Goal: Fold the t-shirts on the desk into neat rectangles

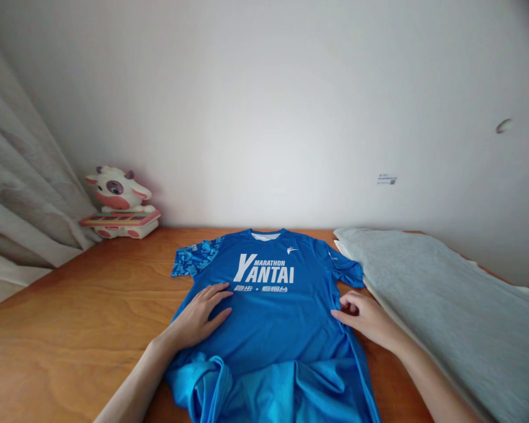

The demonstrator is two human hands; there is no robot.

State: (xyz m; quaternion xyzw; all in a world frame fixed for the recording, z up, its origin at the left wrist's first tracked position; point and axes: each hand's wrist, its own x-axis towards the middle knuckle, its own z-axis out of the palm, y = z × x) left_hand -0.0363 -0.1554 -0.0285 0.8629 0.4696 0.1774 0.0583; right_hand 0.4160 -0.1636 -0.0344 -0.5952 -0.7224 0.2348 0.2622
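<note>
A blue short-sleeved T-shirt point(264, 323) lies front up on the wooden surface, its collar towards the wall. White lettering reads "MARATHON YANTAI" across the chest, and one sleeve has a patterned print. The lower part is bunched in lighter blue folds close to me. My left hand point(200, 314) rests flat on the shirt's left side, fingers stretched out below the lettering. At the opposite side edge is my right hand point(361, 314), its fingers curled and its thumb against the cloth, closed on the shirt's edge. The curled fingertips are partly hidden.
A grey cloth point(436, 294) is spread along the right, touching the shirt's sleeve. In the back left corner stands a toy cow with a keyboard point(121, 205), beside a pale curtain point(22, 176). The white wall point(264, 117) borders the wooden surface point(79, 311) at the back.
</note>
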